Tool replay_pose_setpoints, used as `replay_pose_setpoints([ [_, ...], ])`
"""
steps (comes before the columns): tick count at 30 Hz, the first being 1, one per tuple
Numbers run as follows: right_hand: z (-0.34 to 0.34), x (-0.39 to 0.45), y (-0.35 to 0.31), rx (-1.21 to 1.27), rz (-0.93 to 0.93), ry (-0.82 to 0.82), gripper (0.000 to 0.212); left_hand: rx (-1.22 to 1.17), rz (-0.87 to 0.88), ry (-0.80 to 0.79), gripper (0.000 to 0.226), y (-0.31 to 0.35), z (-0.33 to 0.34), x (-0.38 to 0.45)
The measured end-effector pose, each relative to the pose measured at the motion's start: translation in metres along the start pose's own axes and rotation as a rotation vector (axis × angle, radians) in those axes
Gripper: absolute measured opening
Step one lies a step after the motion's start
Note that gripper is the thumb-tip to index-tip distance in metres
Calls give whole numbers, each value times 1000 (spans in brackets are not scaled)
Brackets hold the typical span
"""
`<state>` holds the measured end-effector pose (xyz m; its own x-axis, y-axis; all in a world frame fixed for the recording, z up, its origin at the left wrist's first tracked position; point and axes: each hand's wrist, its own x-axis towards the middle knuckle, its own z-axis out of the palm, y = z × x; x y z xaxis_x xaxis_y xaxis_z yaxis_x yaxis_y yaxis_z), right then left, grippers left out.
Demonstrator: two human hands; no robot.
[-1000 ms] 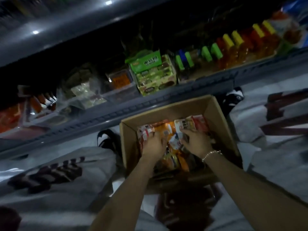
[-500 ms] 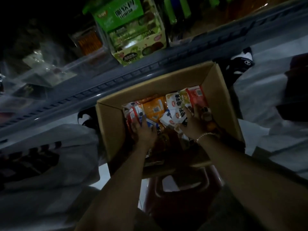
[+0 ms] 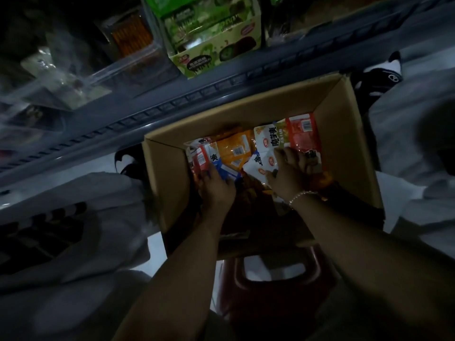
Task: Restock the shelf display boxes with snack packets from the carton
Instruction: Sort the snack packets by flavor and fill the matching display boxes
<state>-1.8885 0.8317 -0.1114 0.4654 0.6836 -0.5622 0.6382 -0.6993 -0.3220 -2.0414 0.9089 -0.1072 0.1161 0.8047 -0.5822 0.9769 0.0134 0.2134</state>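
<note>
take the carton [image 3: 344, 134] as your anchor: it sits on the floor just in front of the shelf [image 3: 172, 104], with the snack packets [image 3: 236, 148] heaped inside against its far wall. above its left end, on the shelf, a clear display box [image 3: 133, 45] stands beside a green display box [image 3: 216, 45]; their print is too blurred to read. your left hand [image 3: 215, 190] is down in the carton's left half, fingers curled onto a blue-and-white packet [image 3: 216, 163]. your right hand [image 3: 290, 173] is in the right half, fingers bent over the white packets [image 3: 267, 143], with a red packet [image 3: 304, 134] at its far side. gather one flavour per hand, square the edges, and grip flat so nothing creases before you lift to the shelf. large chinese characters show on the white packets; barcodes show on the orange and red ones.
</note>
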Motion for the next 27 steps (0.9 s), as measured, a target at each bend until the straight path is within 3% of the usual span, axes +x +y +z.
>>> replay_pose_setpoints([
  [4, 5, -3, -12, -13, -78, -3, 58, 180, 182, 202, 61, -19, -4, -7],
  [6, 5, -5, -20, 4, -86, -26, 57, 181, 162, 292, 66, -23, -7, -8],
  [10, 4, -9, -25, 39, -87, -12, 55, -14, -43, 172, 86, -21, -8, 4],
  [15, 6, -10, -23, 88, -120, -20, 55, 216, -31, 117, 72, -19, -6, 23],
  [21, 16, -10, -25, 114, -149, -52, 57, 226, -55, 43, 60, -25, -5, 40],
  [23, 18, -10, -25, 136, -148, -76, 58, 153, -56, 35, 66, -27, -1, 41],
  [25, 18, -11, -26, 144, -153, -90, 58, -88, -59, 26, 79, -31, 5, 47],
  [27, 19, -12, -27, 120, -157, -93, 57, -292, -88, 157, 100, -39, 15, 53],
])
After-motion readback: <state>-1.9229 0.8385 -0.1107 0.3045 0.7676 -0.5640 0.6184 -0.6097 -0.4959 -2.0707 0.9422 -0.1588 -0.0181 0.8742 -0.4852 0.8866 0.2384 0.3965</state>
